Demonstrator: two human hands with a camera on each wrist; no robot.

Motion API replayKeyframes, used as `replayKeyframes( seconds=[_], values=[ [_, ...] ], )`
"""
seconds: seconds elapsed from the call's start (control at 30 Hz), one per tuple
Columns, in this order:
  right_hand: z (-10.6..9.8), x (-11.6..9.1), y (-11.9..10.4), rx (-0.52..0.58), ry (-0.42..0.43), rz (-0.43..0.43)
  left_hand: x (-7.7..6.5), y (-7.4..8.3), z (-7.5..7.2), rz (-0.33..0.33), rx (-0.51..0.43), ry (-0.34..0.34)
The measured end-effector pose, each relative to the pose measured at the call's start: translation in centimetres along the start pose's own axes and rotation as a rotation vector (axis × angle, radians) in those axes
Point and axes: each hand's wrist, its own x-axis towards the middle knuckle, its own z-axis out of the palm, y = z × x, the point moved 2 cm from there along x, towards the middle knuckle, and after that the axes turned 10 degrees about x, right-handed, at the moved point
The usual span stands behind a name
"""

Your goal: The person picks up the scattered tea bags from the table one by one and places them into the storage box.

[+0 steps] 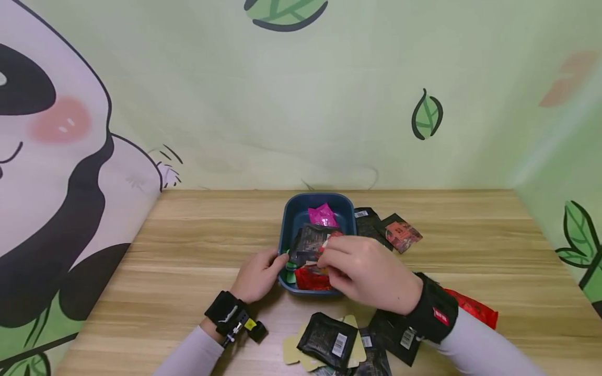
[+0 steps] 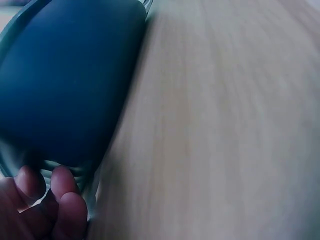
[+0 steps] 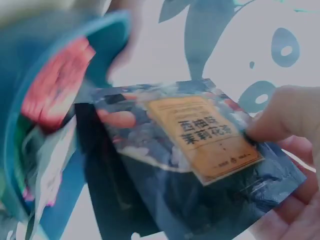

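A dark blue plastic basket (image 1: 284, 224) stands on the wooden table with small packets inside. My left hand (image 1: 256, 274) grips its left side, the thumb over the rim; in the left wrist view the fingers (image 2: 63, 182) curl at the basket's end. My right hand (image 1: 371, 269) is over the basket's right front part. It pinches a dark tea sachet (image 3: 227, 195) with an orange label bearing Chinese characters, thumb on its face. In the basket are a pink packet (image 1: 322, 214), a black packet (image 1: 315, 239) and a red packet (image 1: 311, 279).
Black sachets (image 1: 367, 222) and a black-and-red sachet (image 1: 402, 233) lie right of the basket. Nearer the front are a black sachet (image 1: 324, 339) on yellow cut-out pieces (image 1: 291, 351), another black sachet (image 1: 397, 339) and a red packet (image 1: 479, 309) partly behind the right wrist. A printed wall (image 1: 329, 104) rises behind the table.
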Motion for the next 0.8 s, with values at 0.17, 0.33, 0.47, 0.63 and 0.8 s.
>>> replayKeyframes(
  seconds=[0.17, 0.33, 0.47, 0.63, 0.8],
  values=[
    [0.1, 1.4, 3.2, -0.074, 0.025, 0.020, 0.1, -0.1, 0.1, 0.008, 0.006, 0.009],
    [0.4, 2.3, 5.3, -0.118, 0.049, 0.057, 0.1, -0.1, 0.1, 0.009, 0.007, 0.013],
    [0.7, 2.4, 5.9, -0.134, 0.051, 0.085, 0.0, 0.0, 0.2, 0.008, 0.007, 0.009],
    [0.7, 2.4, 6.0, -0.136, 0.033, 0.114, 0.1, 0.0, 0.2, -0.001, 0.001, 0.002],
    [0.7, 2.1, 5.8, -0.124, -0.020, 0.146, 0.1, -0.2, 0.2, -0.014, -0.004, 0.003]
  ],
)
